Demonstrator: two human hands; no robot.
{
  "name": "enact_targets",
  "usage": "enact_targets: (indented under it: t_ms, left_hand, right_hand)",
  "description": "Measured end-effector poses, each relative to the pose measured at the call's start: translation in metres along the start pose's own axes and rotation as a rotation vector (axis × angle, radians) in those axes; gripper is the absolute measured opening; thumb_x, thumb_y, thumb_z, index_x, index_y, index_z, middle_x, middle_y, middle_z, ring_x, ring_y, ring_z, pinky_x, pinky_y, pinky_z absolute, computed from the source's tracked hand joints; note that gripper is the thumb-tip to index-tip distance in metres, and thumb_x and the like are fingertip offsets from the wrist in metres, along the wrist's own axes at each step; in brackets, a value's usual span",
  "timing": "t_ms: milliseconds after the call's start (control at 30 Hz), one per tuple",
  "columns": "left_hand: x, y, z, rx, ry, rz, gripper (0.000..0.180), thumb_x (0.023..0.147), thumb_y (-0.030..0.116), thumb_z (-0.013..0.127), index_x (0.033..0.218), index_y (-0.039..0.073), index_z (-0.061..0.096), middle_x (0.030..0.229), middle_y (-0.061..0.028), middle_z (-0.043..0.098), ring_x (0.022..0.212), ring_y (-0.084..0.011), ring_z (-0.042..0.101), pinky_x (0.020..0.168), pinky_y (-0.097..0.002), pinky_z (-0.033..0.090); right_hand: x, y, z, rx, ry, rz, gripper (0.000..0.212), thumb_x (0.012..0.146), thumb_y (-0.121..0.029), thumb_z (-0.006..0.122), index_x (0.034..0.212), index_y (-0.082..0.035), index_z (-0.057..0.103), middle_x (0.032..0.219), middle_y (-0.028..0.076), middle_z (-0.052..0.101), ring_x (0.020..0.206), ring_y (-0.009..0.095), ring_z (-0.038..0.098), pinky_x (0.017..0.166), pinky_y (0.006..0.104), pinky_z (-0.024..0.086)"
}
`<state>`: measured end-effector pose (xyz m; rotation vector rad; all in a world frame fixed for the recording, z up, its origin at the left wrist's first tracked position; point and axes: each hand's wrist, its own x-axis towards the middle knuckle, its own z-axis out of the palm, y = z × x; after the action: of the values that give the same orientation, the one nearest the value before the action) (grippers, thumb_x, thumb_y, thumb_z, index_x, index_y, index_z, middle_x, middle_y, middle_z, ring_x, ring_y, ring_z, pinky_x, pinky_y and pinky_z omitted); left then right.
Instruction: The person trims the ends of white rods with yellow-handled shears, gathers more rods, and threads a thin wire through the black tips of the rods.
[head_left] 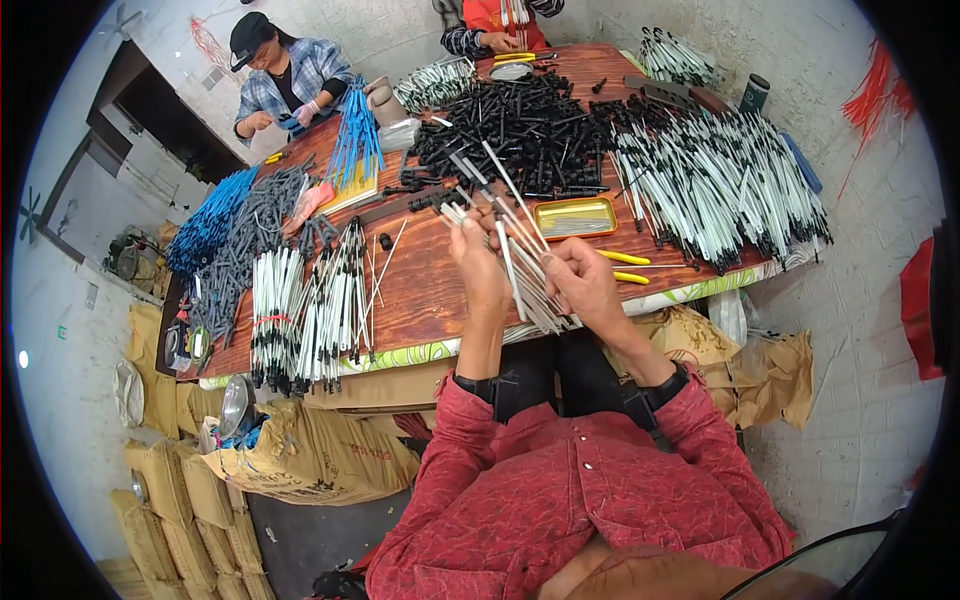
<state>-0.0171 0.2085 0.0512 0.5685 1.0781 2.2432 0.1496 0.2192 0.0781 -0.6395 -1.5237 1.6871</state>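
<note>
Above the near edge of the table, my left hand [480, 268] is closed around several thin white rods [506, 262]. Some of them point up and away, and others slant down toward my lap. My right hand [588, 290], just to the right, has thumb and fingers pinched together at the rods' side. What exactly it grips is too small to tell. Beyond my hands lies a yellow-rimmed tray [576, 217] with thin metal pins in it. Yellow-handled pliers [627, 259] rest on the table right of my right hand.
A heap of black plastic parts [510, 130] covers the table's far middle. White rods with black ends [715, 185] pile up at right; bundled ones [275, 310] lie at left, near grey parts [255, 225] and blue rods [205, 225]. Two people work across the table. Sacks [310, 455] stand below.
</note>
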Motion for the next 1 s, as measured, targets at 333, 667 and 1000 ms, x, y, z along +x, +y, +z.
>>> enact_targets:
  t_ms: [333,667,1000]
  left_hand:
    - [-0.016,0.049,0.02,-0.16,-0.108,-0.005,0.024,0.109,0.025,0.041,0.114,0.004,0.051,0.097,-0.0074,0.062,0.081,-0.0165,0.06,0.073,-0.0322,0.054]
    - [-0.019,0.036,0.019,-0.139,-0.106,-0.062,0.026,0.109,0.025,0.043,0.12,0.004,0.053,0.098,-0.0058,0.063,0.081,-0.0144,0.063,0.075,-0.0315,0.057]
    - [-0.018,0.027,0.016,-0.118,-0.122,-0.077,0.024,0.108,0.026,0.046,0.12,0.008,0.055,0.098,-0.0019,0.062,0.08,-0.0098,0.063,0.07,-0.029,0.057]
  right_hand:
    - [-0.026,-0.022,-0.013,-0.941,0.316,-0.889,0.015,0.083,-0.005,0.07,0.076,-0.007,0.057,0.067,0.008,0.059,0.054,0.025,0.06,0.048,0.0355,0.044]
    - [-0.018,-0.003,-0.01,-1.027,0.32,-0.796,0.016,0.078,-0.005,0.07,0.074,-0.01,0.055,0.065,0.006,0.055,0.057,0.026,0.061,0.049,0.0373,0.045]
    - [-0.016,0.002,-0.011,-1.055,0.302,-0.748,0.015,0.079,-0.007,0.069,0.073,-0.011,0.056,0.067,0.005,0.057,0.057,0.027,0.062,0.048,0.0383,0.045]
